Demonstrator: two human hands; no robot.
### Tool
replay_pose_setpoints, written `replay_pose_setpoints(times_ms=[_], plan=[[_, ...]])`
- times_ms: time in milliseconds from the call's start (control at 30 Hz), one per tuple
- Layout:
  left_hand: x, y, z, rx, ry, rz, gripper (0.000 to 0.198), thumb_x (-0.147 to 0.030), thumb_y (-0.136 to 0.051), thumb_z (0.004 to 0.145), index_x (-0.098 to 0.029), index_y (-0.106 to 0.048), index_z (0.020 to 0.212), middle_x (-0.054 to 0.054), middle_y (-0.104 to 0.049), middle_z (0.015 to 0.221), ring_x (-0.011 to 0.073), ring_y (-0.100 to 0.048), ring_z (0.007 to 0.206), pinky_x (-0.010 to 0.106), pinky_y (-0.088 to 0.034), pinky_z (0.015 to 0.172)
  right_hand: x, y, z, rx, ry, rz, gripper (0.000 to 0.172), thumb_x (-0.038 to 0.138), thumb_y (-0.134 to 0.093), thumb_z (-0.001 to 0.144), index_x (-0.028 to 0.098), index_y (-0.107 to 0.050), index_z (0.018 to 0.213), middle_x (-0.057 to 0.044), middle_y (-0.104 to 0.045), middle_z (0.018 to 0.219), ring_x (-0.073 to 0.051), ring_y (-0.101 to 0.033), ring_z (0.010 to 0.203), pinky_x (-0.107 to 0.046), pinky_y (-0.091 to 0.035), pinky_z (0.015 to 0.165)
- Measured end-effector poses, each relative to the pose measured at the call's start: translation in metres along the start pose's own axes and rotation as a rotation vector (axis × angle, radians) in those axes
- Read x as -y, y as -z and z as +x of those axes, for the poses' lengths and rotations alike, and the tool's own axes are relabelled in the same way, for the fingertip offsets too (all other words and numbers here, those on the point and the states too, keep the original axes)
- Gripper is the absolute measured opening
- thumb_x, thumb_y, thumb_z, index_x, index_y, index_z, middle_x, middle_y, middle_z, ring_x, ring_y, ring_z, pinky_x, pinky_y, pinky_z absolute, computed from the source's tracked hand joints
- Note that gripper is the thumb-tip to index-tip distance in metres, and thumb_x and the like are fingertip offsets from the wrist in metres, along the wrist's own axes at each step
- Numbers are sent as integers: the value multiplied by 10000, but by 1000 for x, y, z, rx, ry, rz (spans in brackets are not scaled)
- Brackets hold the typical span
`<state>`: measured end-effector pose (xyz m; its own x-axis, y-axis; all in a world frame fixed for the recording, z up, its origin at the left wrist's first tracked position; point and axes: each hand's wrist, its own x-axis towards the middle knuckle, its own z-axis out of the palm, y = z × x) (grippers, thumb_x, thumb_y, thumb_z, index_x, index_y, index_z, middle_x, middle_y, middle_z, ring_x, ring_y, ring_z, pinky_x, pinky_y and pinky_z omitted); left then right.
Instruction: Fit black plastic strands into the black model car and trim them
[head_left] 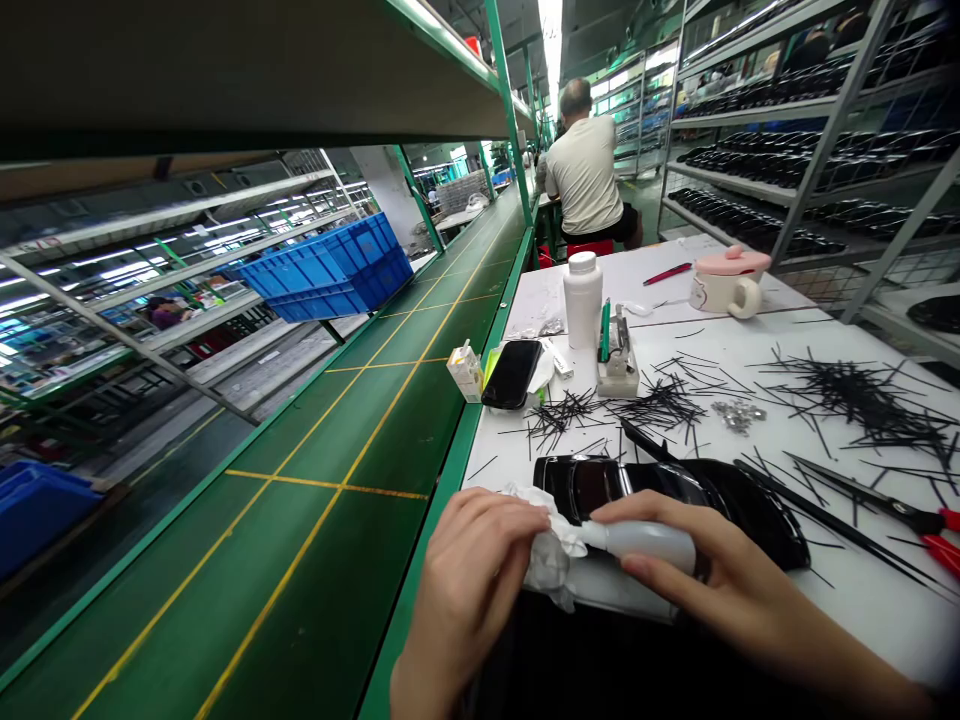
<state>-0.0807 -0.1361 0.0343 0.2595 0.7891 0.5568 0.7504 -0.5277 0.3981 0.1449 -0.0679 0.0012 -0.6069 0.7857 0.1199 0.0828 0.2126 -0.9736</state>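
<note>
My left hand (480, 570) is closed around a crumpled white tissue (551, 570) near the table's front edge. In my right hand (720, 570) lies a small translucent squeeze bottle (651, 543), gripped between thumb and fingers. Its nozzle points left and meets the tissue. Just behind both hands sits a glossy black model car body (675, 482), partly covered by my right fingers. Thin black strips (660, 402) are scattered beyond it. Long dark tweezers (832, 515) and scissors with red handles (877, 493) lie to the right.
A green conveyor belt (360, 440) runs along the left. On the table stand a white bottle (583, 300), a lidded mug (727, 283), a black phone (513, 374) and small metal parts (739, 416). A seated person (589, 165) is ahead; racks (795, 190) stand right.
</note>
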Motion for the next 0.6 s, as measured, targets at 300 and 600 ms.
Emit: replay_pose_setpoints(times_ms=[300, 600], plan=[[-6, -5, -1, 2, -2, 56, 241, 31, -546, 848, -188, -445, 840, 11, -650, 906, 133, -572, 834, 326, -442, 818, 2, 4, -1, 51, -82, 51, 322, 477, -592, 913, 229, -713, 1078, -55, -707, 1027, -196, -666, 890, -251, -528, 749], [24, 12, -14, -391, 32, 220, 310, 8, -575, 807, -213, -369, 736, -26, -572, 731, 129, -562, 753, 330, -489, 852, -26, 33, -13, -118, -4, 99, 245, 442, -597, 914, 234, -669, 1021, -27, -674, 761, -157, -635, 631, -207, -500, 525]])
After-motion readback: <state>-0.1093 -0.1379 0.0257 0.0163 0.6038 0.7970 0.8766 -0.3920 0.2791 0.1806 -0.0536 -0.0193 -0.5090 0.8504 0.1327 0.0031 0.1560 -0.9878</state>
